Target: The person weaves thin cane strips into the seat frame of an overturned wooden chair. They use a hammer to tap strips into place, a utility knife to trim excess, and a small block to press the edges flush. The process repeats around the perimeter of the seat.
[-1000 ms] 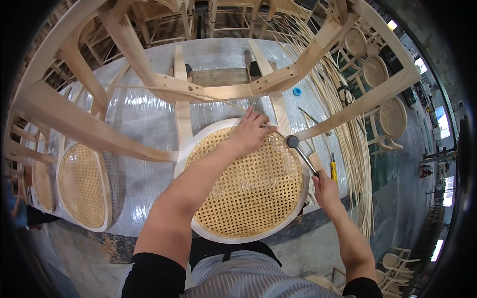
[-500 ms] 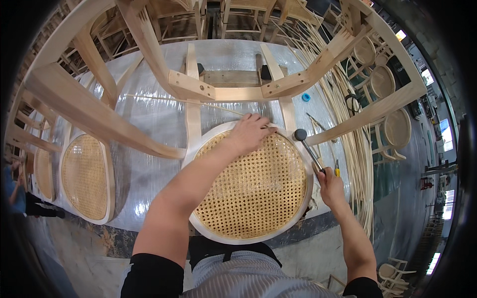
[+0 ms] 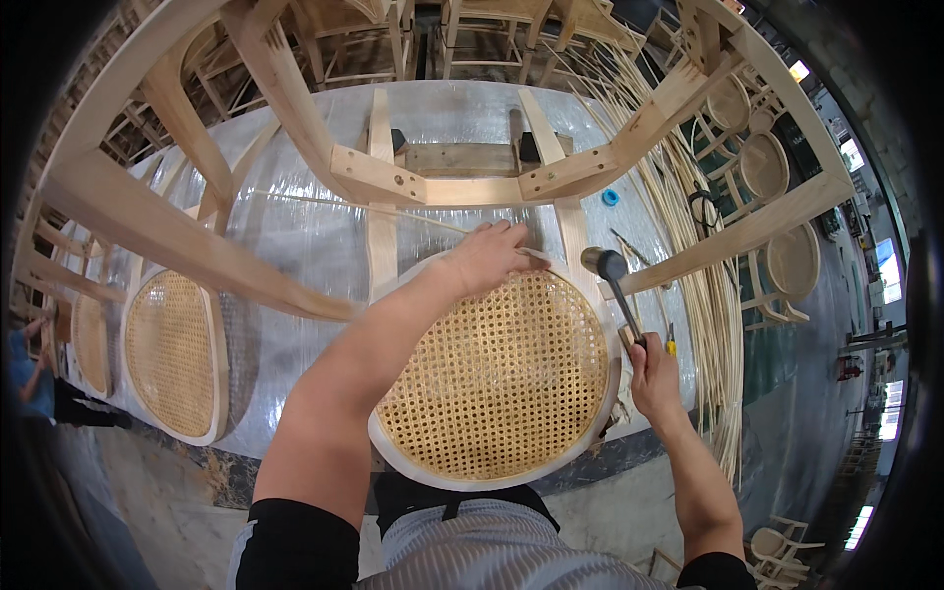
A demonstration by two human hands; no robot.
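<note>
A round woven cane panel (image 3: 497, 393) in a pale wooden frame (image 3: 612, 393) lies before me. At its far rim, my left hand (image 3: 489, 260) is closed on a thin cane strip (image 3: 418, 215), with the fingertips pressed down at the frame. The strip's loose length trails off to the left across the table. My right hand (image 3: 656, 382) grips the handle of a mallet (image 3: 612, 267), whose dark, rounded head is raised beside the panel's far right rim. Exactly how the strip sits under my left fingers is hidden.
Wooden chair legs and rails (image 3: 472, 191) arch over the film-covered table (image 3: 295, 236). Another caned chair seat (image 3: 172, 354) stands at left. Long cane strips (image 3: 703, 315) lie bundled at right, near a blue tape roll (image 3: 610, 198) and a yellow-handled tool (image 3: 671, 346). A person (image 3: 34, 369) is far left.
The mallet head has lifted and tilted away from the panel's rim. My left hand stays at the far rim with the strip, nearly unmoved.
</note>
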